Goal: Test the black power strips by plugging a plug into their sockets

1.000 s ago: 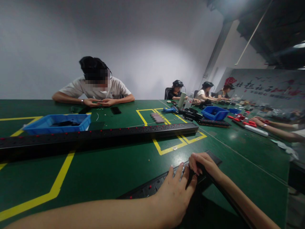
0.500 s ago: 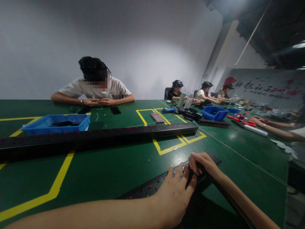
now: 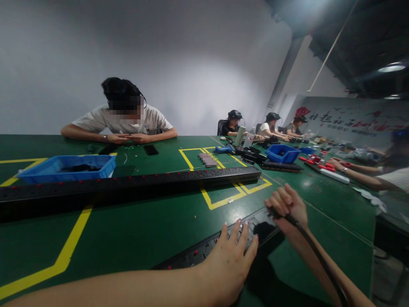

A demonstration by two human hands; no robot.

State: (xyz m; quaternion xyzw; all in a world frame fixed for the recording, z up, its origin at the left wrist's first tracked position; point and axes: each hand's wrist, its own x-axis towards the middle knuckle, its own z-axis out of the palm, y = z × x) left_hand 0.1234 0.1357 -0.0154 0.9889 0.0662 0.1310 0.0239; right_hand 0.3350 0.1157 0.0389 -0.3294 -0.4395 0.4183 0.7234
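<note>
A black power strip with small red switches lies slantwise on the table in front of me. My left hand rests across it from above, fingers spread and stretched out over the sockets, hiding much of its middle. Just above the strip's far right end is my right hand, raised and closed round a black cable. From this fist the cable runs down along my forearm towards the bottom edge. Whether it joins the strip is hidden.
A long black socket bar crosses the green table beyond my hands. Behind it stand a blue tray and, farther right, a blue bin. A co-worker sits opposite; several others sit farther right.
My right hand has lifted off the strip and moved right and up, bringing the cable with it. My left hand has stayed on the strip. The view has shifted slightly.
</note>
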